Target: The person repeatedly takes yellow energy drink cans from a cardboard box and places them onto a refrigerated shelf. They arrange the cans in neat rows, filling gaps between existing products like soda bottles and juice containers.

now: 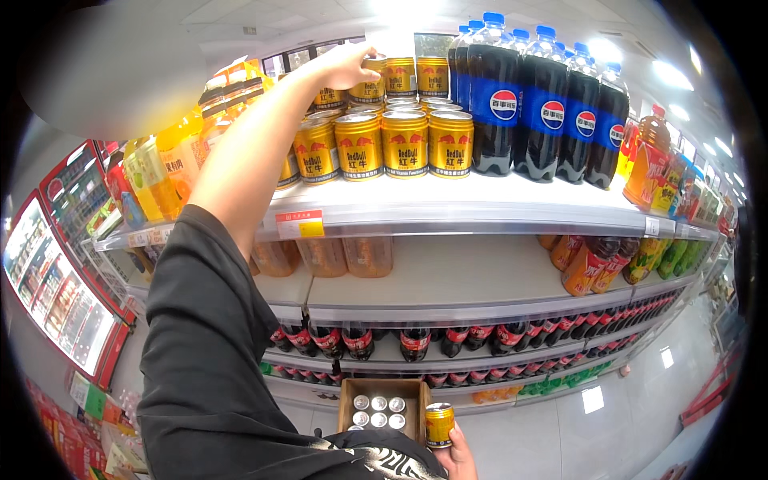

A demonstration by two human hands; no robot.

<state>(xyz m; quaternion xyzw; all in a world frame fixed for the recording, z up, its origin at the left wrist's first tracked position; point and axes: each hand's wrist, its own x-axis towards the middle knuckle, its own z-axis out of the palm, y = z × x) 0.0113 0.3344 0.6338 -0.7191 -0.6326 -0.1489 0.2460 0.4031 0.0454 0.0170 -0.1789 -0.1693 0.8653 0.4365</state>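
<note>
My left hand (351,67) reaches up to the top shelf. Its fingers and thumb are around the upper part of a gold Red Bull can (367,93), which stands in the upper layer of stacked cans. Below and in front, a row of matching Red Bull cans (405,144) lines the shelf, with more rows behind. Down by my body, my right hand (459,455) holds another gold can (439,423) upright. Just left of it, an open cardboard box (384,384) contains several cans (378,403), seen from their silver tops. My left arm hides part of the shelf.
Large Pepsi bottles (493,102) stand right of the cans, and orange drink bottles (174,156) to the left. A price tag (300,224) hangs on the shelf edge (456,217). Lower shelves carry cola bottles (414,342). A lit drinks cooler (51,288) is far left.
</note>
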